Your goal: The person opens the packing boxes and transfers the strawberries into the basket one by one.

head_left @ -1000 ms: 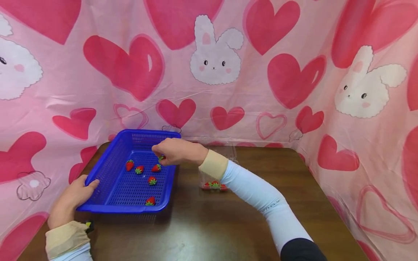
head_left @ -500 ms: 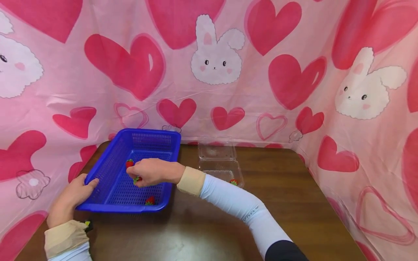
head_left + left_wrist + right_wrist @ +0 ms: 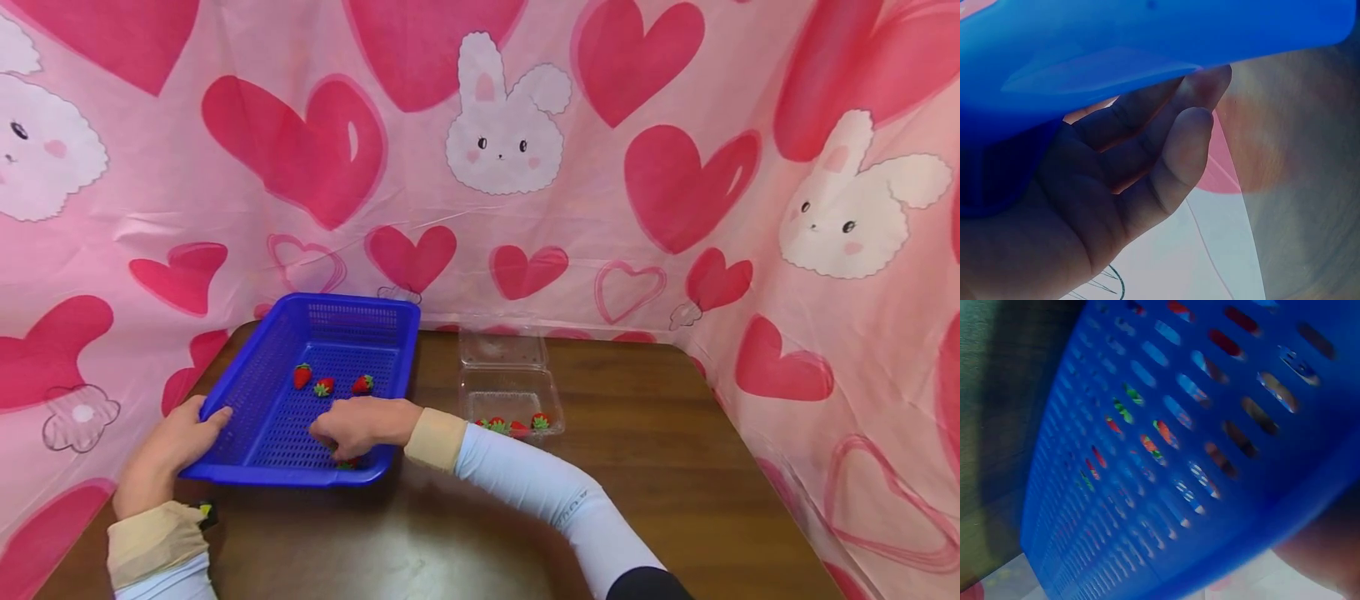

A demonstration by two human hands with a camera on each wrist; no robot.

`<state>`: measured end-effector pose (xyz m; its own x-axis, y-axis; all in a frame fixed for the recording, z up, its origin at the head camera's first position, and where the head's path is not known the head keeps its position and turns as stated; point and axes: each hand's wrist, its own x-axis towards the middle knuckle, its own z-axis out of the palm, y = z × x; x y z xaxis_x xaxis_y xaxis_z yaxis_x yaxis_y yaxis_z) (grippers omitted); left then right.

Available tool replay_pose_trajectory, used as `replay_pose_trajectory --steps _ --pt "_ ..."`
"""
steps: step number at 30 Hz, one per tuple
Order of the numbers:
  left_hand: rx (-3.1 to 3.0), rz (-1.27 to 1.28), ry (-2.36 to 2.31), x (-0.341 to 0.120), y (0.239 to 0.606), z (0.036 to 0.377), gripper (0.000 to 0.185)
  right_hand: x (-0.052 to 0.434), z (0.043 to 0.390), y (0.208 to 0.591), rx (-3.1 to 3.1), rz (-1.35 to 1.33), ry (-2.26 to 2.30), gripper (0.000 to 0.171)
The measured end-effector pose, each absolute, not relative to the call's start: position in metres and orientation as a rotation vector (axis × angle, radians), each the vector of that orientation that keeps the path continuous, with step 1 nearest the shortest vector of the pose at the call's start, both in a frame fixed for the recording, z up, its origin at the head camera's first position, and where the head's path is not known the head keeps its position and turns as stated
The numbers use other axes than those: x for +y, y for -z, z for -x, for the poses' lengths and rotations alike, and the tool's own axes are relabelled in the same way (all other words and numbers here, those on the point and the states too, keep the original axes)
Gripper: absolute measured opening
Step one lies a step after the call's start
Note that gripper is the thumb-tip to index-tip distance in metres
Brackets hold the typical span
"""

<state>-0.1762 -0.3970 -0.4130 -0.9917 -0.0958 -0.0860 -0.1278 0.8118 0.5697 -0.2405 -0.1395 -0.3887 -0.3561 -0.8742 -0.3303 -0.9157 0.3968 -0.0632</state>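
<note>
Our left hand [image 3: 168, 446] grips the blue basket [image 3: 258, 400] rim at 8 o'clock; our right hand [image 3: 360, 425] curls over a toy strawberry [image 3: 347, 462], probably light, hard, best pinched across its body.

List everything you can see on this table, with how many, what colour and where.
Basket: one, blue, perforated, left side of table.
Toy strawberries in basket: three plainly visible, red, far half; a fourth mostly hidden under the fingers.
Clamshell box: one, clear, lid open, right of the basket.
Strawberries in box: about three, red, near edge.
Table: one, dark brown wood.
Backdrop: pink, hearts and bunnies.
Left hand: holds the basket's left rim.
Right hand: over the basket's near end.
</note>
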Motion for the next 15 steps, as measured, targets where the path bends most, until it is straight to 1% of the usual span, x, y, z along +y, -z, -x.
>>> replay_pose_trajectory --steps 5,15 --pt "2.953 0.191 -0.915 -0.397 0.414 0.176 0.044 -0.138 0.236 0.395 2.348 1.557 -0.262 0.011" --pt "2.934 0.192 -0.911 -0.396 0.418 0.176 0.048 -0.131 0.227 0.397 2.324 1.549 -0.286 0.008"
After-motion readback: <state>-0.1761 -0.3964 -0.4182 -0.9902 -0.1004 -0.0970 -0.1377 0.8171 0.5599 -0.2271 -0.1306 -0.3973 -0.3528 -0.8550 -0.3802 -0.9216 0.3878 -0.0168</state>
